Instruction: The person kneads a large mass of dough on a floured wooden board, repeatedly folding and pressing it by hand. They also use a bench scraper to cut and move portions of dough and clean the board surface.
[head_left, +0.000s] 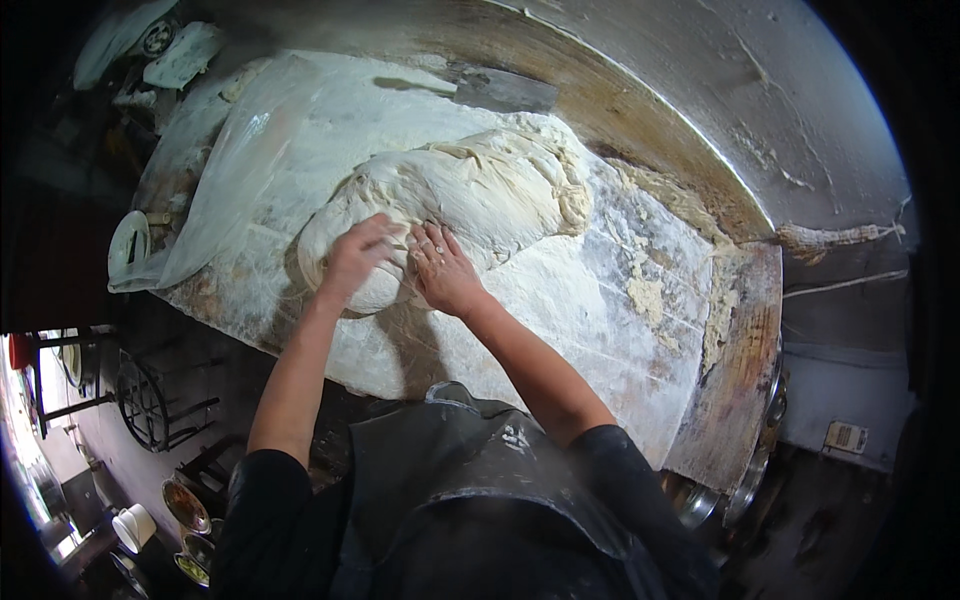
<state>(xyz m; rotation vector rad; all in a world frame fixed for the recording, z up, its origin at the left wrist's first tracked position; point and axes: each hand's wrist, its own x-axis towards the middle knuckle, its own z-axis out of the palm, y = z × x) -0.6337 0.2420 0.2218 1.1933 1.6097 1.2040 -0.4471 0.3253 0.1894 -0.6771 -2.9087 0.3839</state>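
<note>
A large mass of pale dough (480, 195) lies on the floured worktop (540, 322) before me. Slightly blurred, my left hand (361, 251) is at the near left part of the dough, its fingers bent toward the other hand; whether they grip dough cannot be made out. My right hand (441, 268) rests on the dough just to the right, palm down, with floury fingers extended and nothing held in them. Beyond the dough, a flat metal scraper blade (506, 90) lies by the back board. A clear plastic sheet (240, 161) covers part of the worktop at the left.
Raised wooden boards edge the worktop at the back (600, 71) and right (731, 360). Dough scraps (646, 294) stick to the surface at the right. A corded bundle (832, 236) is beyond the right corner. Stools (142, 401), a white bucket (135, 526) and bowls (185, 507) stand lower left.
</note>
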